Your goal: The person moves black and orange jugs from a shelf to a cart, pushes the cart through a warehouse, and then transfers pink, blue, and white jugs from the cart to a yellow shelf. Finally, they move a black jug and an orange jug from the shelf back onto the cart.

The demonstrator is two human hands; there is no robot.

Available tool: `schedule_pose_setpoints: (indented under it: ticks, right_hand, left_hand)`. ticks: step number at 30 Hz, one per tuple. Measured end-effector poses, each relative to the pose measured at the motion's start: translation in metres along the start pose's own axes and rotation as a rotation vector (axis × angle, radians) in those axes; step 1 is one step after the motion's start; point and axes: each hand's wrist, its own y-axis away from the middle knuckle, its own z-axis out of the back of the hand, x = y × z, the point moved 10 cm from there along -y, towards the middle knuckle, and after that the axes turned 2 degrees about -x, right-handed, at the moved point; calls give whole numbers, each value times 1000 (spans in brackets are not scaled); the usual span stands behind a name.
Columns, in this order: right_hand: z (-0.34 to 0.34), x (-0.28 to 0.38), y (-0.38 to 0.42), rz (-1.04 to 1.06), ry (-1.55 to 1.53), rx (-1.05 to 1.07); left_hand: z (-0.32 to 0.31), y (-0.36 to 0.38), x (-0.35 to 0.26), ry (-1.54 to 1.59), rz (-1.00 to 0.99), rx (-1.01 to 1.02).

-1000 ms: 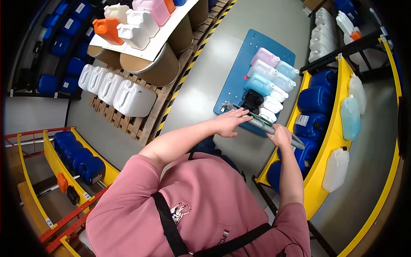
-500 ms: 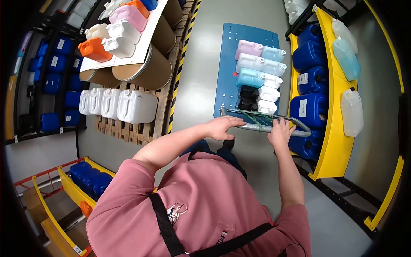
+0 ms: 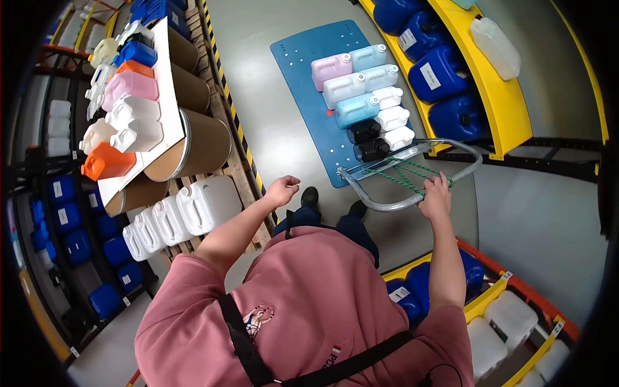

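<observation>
My right hand [image 3: 436, 195] is closed around the grey tubular handle [image 3: 390, 207] of a flat platform trolley, beside the green cord [image 3: 403, 182] strung across it. My left hand [image 3: 282, 191] is off the handle, held in the air to its left, fingers loosely stretched and nothing in them. On the trolley's blue deck [image 3: 303, 84] stand several jerrycans: a pink one [image 3: 332, 71], a light blue one [image 3: 356, 111], white ones [image 3: 393, 118] and black ones [image 3: 365, 131].
At left, white canisters [image 3: 198, 205] stand on a wooden pallet near cardboard drums [image 3: 205, 142] under a board of coloured jerrycans. Blue canisters [image 3: 438, 74] fill the yellow-edged rack [image 3: 500, 122] at right. Another rack with blue canisters [image 3: 419, 287] lies behind me at right.
My left hand has let go of the handle and moved left. The handle has swung lower and turned in view, with my right hand still on it. My view has rotated.
</observation>
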Motion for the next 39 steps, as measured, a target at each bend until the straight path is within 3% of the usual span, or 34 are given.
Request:
schedule_pose_setpoints:
  ticks: [4,7,10,16,19,20,22,23,25,26,28,32,34,39]
  right_hand:
    - [-23,-32,47,-74,11,21]
    - [-24,-36,95,-107,29,-5]
    - [-50,-68,128,-143,14,45]
    - [-93,-125,221,-274,24,-128]
    - [-106,-135,284,-404,-459,-505]
    - [-134,-138,296,-430,-463,-508]
    - [-193,-167,329,-603,-1075,-744]
    - [-195,-160,339,-621,-1079,-756]
    - [-200,-140,360,-931,-969,-534]
    - [-187,-134,366,-943,-978,-545]
    - [-199,-114,382,-1113,-1388,-360]
    - [-228,-132,419,-1193,-1331,-448]
    - [-269,-170,440,-1129,-980,-574]
    - [-277,-191,485,-1133,-875,-673]
  left_hand:
    - [5,2,87,-62,165,7]
    - [22,16,111,-233,167,16]
    - [18,27,100,-361,218,15]
    - [-29,35,63,-373,142,95]
    - [-25,33,67,-346,65,117]
    - [-22,32,71,-320,43,119]
    - [-26,37,64,-312,11,129]
    - [-33,50,53,-322,21,149]
    - [-50,59,48,-381,27,181]
    - [-56,55,53,-395,16,184]
    - [-60,49,63,-479,-54,194]
    - [-66,51,70,-514,-57,213]
    - [-67,52,71,-549,-104,201]
    - [-73,55,78,-571,-112,196]
